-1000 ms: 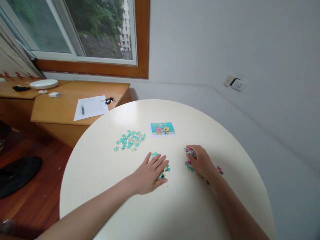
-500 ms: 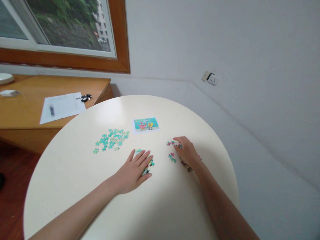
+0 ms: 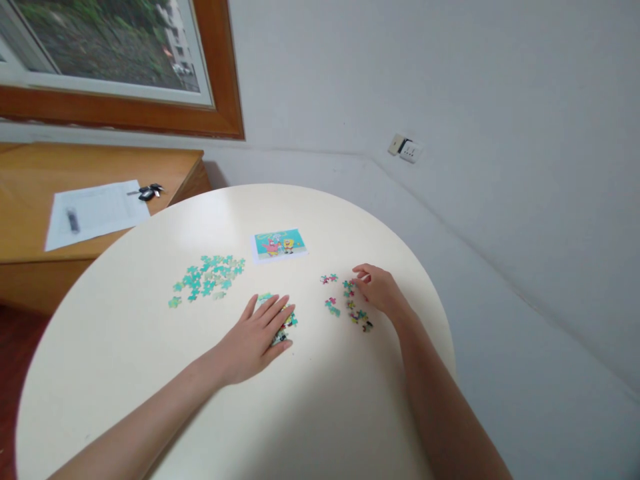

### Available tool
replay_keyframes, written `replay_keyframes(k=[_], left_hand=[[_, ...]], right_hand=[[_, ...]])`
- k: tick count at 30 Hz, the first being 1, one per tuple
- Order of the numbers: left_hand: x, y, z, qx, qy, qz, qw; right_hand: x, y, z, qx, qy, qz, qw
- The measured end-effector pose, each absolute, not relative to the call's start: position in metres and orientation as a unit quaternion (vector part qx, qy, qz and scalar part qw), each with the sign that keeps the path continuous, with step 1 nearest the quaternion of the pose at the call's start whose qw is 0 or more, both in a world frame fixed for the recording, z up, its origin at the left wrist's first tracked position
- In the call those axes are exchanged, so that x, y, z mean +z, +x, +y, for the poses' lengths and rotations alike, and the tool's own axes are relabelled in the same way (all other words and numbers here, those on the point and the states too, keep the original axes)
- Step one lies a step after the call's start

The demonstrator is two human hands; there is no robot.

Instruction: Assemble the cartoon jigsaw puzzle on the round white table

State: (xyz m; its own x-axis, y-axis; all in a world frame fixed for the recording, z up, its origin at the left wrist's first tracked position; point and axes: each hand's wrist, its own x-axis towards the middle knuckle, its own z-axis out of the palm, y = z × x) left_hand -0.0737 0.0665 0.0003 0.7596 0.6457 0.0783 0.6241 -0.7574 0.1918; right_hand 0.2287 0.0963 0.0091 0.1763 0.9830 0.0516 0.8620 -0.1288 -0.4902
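My left hand (image 3: 255, 333) lies flat with fingers stretched out on a small joined patch of puzzle pieces (image 3: 286, 323) on the round cream table (image 3: 150, 373). My right hand (image 3: 379, 288) rests at the right, fingers curled at a scatter of pink and multicoloured loose pieces (image 3: 350, 303); whether it pinches one I cannot make out. A pile of teal pieces (image 3: 205, 279) lies to the left. A small cartoon reference picture (image 3: 279, 243) sits beyond the hands.
A wooden desk (image 3: 30, 173) stands behind the table at the left, bearing a printed sheet (image 3: 95, 212) and keys (image 3: 147, 192). Above it is a wood-framed window (image 3: 125, 113). A wall socket (image 3: 405, 148) sits on the grey wall to the right.
The view has swung right and down. My right hand has shifted rightward off the pink pieces, uncovering more of them. The left hand stays flat on the joined patch.
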Motion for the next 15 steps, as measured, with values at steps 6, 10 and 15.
replay_keyframes(k=[6,10,15], left_hand=[[0.0,-0.074,0.067,0.068,0.935,0.34,0.079],[-0.001,-0.074,0.067,0.073,0.936,0.336,0.076],[0.001,-0.073,0.067,0.06,0.935,0.339,0.086]], right_hand=[[0.021,0.239,0.093,0.154,-0.763,-0.606,0.165],[0.029,0.25,0.09,0.09,-0.808,-0.569,0.121],[0.031,0.263,0.087,0.093,-0.835,-0.541,0.028]])
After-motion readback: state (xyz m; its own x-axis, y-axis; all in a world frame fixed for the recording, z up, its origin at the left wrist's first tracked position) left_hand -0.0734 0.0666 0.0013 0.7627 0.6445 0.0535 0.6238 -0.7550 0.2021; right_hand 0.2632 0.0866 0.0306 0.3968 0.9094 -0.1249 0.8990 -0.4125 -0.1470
